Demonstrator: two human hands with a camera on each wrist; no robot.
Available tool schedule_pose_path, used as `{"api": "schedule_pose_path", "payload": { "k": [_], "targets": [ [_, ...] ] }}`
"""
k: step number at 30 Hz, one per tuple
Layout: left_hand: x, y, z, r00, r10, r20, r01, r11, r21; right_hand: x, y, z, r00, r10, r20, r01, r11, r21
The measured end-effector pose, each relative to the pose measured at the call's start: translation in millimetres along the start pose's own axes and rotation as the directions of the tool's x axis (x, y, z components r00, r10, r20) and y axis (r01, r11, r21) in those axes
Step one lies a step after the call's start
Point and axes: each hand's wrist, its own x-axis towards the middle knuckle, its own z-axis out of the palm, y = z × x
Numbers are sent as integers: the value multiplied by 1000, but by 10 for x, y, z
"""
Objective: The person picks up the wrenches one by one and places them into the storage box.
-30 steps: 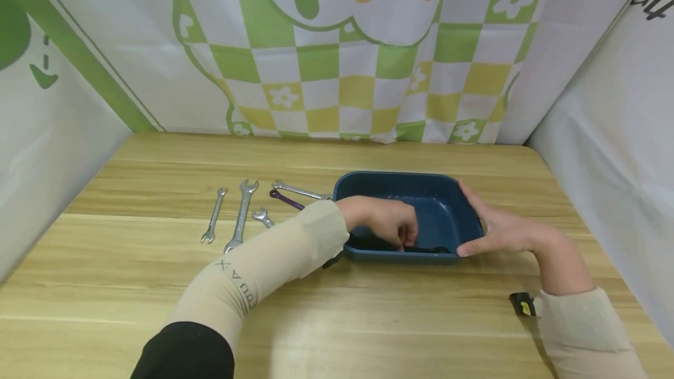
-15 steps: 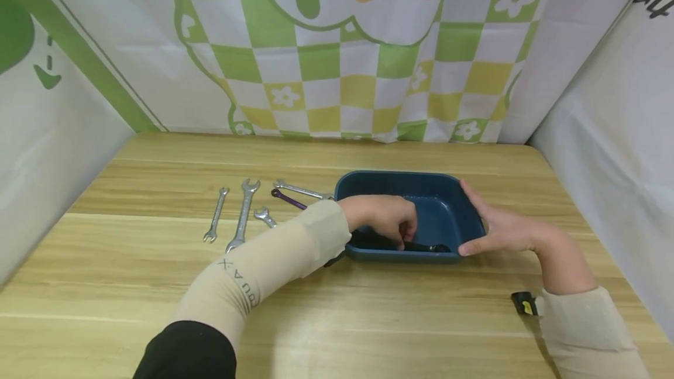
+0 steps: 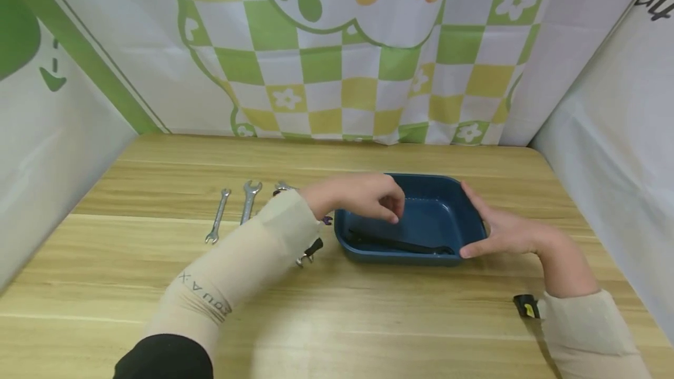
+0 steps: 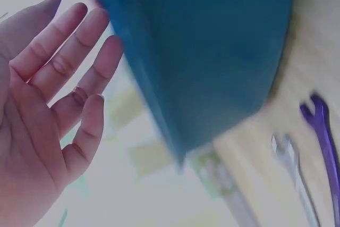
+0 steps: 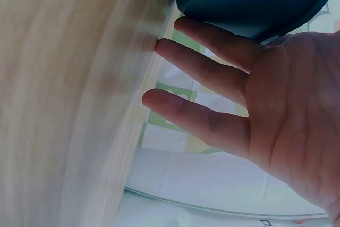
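My left hand (image 3: 368,196) hovers above the left part of a dark blue bin (image 3: 441,180), holding nothing. In the left wrist view its fingers (image 4: 87,30) are spread and loosely bent beside the bin's wall. Inside the bin, along the near wall, lies a long black tool (image 3: 402,245) with a ring-like end, resembling a wrench. My right hand (image 3: 508,231) braces the bin's right end, thumb at the near corner and index finger at the far one. Its other fingers (image 5: 204,75) reach straight beneath the bin's outer side, by the tabletop.
Left of the bin lie a small silver wrench (image 3: 218,215), a larger one (image 3: 250,199) and others partly under my left forearm. A black-handled tool (image 3: 314,247) shows beside that sleeve. A black tool with a yellow mark (image 3: 525,306) lies by my right sleeve. Printed curtains enclose the table.
My left hand has let go of the black tool inside the bin and risen up and to the left. My right hand stays at the bin's right end.
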Motion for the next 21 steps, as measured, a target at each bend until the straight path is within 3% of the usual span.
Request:
{"api": "schedule_pose_path", "payload": {
  "k": [5,11,16,21],
  "targets": [
    [-495,-26,-120,990,3,-140,-7,1000,-24,-9,-5,6,1000,-1,0,1,1000,-13],
    [-1034,-143,-129,946,-123,-298,121,992,-26,-4,-4,-1,1000,-6,1,6,1000,-13],
    [-1229,-331,-70,902,-227,-368,210,974,-86,-3,10,0,1000,-11,6,11,1000,-3],
    [-1251,-587,11,876,-278,-393,247,960,-128,4,21,9,1000,-12,8,12,1000,5]
  ]
}}
